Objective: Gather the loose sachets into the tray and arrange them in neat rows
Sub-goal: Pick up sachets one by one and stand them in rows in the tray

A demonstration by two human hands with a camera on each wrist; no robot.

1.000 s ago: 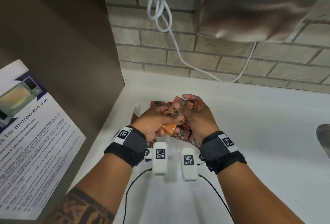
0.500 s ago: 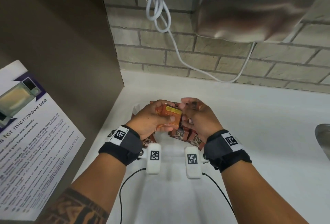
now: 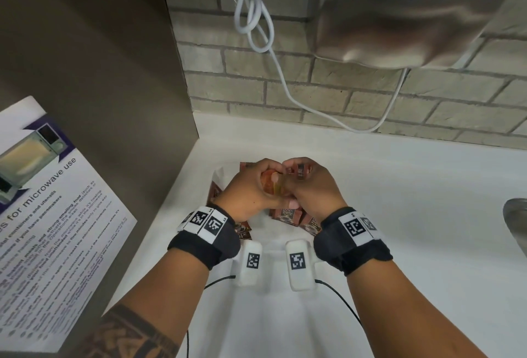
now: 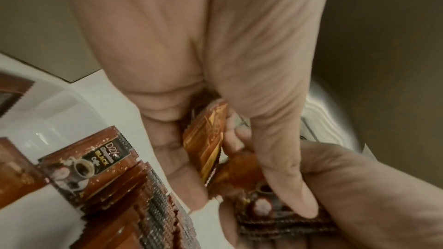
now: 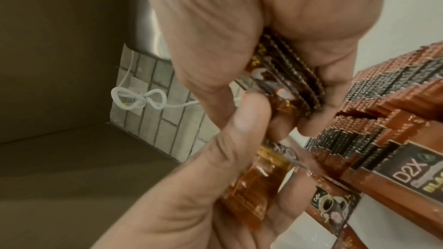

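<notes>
A: Head view, mid-frame: my left hand (image 3: 251, 191) pinches an orange sachet (image 3: 271, 186), and my right hand (image 3: 310, 186) is curled round a small stack (image 5: 290, 80).

B: Why so close together?

A: Probably to square edges before rowing them. Other sachets (image 3: 288, 213) stand in the tray (image 3: 221, 175) on the bench (image 3: 399, 186).

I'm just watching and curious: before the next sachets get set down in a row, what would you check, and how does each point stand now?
1. Left hand grips the orange sachet: ok.
2. Right hand holds a stack of brown sachets: ok.
3. Held stack's edges aligned: cannot tell, fingers cover it.
4. Standing row of sachets neat: ok, edges roughly level.
5. All loose sachets gathered: not ok, some lie askew under the hands.
6. Free room in the tray: cannot tell.
</notes>
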